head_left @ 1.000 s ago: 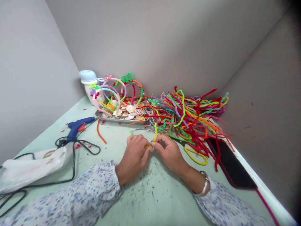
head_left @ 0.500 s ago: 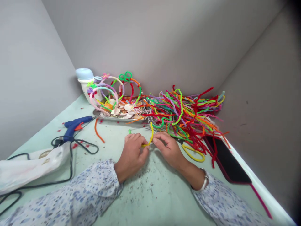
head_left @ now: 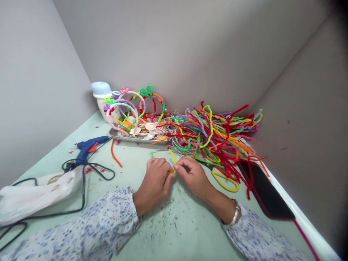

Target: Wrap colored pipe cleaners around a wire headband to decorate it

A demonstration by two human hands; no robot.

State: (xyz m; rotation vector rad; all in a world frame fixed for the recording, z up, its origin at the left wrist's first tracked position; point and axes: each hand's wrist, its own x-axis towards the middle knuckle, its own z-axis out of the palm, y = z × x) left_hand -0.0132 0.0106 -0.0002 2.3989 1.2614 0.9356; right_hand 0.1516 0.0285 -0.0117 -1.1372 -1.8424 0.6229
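Observation:
A yellow pipe cleaner [head_left: 172,156] is pinched between my two hands at the middle of the table. Its free end sticks up, and a short part runs sideways into the fingers of my left hand [head_left: 156,179], which is closed on it. The thumb and forefinger of my right hand [head_left: 192,176] press together on the pipe cleaner near its bend. A small green tip [head_left: 151,155] shows just beyond my left knuckles; what it belongs to is hidden. Yellow-handled scissors [head_left: 225,181] lie right of my right hand, their blades partly covered.
A heap of coloured pipe cleaners [head_left: 217,130] lies at the back right, over a black tablet-like panel [head_left: 268,192]. Decorated headbands [head_left: 122,105] stand on a metal tray [head_left: 141,140] of shells. A bottle [head_left: 102,96], a blue glue gun [head_left: 88,145] with its cable and a plastic bag [head_left: 40,194] are left.
The upright end of the yellow pipe cleaner now leans left instead of right. My right fingertips have come in to grip it at the bend, close to my left fingers.

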